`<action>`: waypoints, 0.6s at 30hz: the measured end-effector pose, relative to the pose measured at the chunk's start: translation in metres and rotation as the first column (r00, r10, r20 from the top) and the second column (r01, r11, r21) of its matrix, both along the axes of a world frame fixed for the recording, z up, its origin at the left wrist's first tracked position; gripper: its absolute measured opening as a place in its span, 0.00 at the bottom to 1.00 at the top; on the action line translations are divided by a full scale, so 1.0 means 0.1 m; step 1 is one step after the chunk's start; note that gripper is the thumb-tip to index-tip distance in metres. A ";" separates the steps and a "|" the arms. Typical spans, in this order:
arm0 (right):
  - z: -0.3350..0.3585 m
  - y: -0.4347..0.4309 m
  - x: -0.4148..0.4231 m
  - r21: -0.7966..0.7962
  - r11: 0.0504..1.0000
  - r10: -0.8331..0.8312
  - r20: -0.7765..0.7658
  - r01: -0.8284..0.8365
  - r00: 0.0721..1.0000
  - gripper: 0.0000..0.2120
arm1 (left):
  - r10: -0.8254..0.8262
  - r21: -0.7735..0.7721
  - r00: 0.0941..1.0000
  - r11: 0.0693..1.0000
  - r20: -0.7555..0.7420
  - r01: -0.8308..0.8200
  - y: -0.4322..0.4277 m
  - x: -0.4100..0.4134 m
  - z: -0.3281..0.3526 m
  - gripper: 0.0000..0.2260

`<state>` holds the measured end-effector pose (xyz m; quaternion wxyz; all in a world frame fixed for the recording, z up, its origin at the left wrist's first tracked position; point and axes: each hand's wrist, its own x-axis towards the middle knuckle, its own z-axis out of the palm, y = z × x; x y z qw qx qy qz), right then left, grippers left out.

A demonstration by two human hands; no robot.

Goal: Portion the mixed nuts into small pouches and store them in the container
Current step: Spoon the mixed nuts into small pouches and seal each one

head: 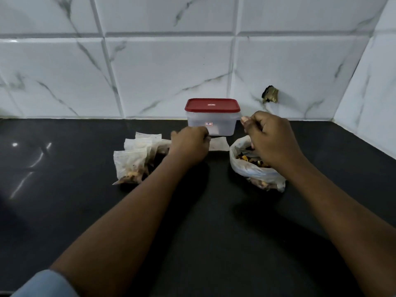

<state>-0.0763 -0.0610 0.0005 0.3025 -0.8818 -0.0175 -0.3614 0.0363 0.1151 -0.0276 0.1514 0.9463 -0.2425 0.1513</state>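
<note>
- Head view, step in hand: filling. The left hand (189, 144), centre of frame, has its fingers curled at the edge of an empty pouch (219, 145) lying flat on the counter (64, 200), and appears to grip it.
- The right hand (270, 138), right of centre, hovers over the bag (250, 170) with its fingers curled in. Whether it holds nuts (243, 157) cannot be told.
- Task items: the bag sits open at centre right, with loose nuts showing at its mouth. The filled pouches (134, 161) lie overlapping at centre left. The container (214, 125) stands against the tiles (171, 71), just behind the empty pouch, its lid (212, 105) on.
- Progress, judged: several portions are done, none looks stored, and stock remains in the bag.
- Next move, judged: open the pouch mouth and feed nuts in. Thin film collapses readily, so the left hand must hold it open.
- Materials: the pouches are thin, translucent, crinkled film, rectangular. The bag is soft, slumped plastic. The container is a clear, rigid, rounded box with a red lid. The counter is dark and glossy. The tiles are white with marble veining.
</note>
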 end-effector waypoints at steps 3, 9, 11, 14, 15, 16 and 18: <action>-0.02 0.00 0.03 -0.024 1.000 0.008 0.038 -0.007 0.999 0.25 | 0.022 0.041 0.995 0.999 -0.102 -0.018 -0.08 0.17 -0.24 0.32; -0.06 -0.04 0.06 -0.066 0.997 0.039 -0.004 -0.039 0.999 0.24 | -0.002 0.048 0.998 0.999 -0.064 0.005 -0.01 0.28 -0.27 0.35; -0.08 -0.05 0.06 -0.086 0.996 0.027 -0.021 -0.028 0.999 0.23 | -0.004 0.058 0.999 0.998 -0.043 0.006 -0.01 0.29 -0.28 0.33; -0.10 -0.06 0.07 -0.102 0.995 0.011 -0.041 -0.015 0.999 0.22 | -0.016 0.054 1.000 0.998 0.014 0.016 -0.03 0.27 -0.28 0.31; -0.09 -0.07 0.07 -0.102 0.995 0.004 -0.043 -0.008 0.999 0.22 | -0.021 0.033 0.999 0.999 0.030 0.020 -0.02 0.26 -0.26 0.31; -0.09 -0.07 0.06 -0.102 0.995 -0.002 -0.043 -0.003 0.999 0.21 | -0.022 -0.004 0.999 1.000 0.044 0.022 -0.01 0.25 -0.24 0.30; -0.08 -0.08 0.07 -0.101 0.995 -0.007 -0.072 0.000 0.997 0.15 | -0.040 -0.160 0.997 0.986 0.068 0.051 0.01 0.22 -0.18 0.26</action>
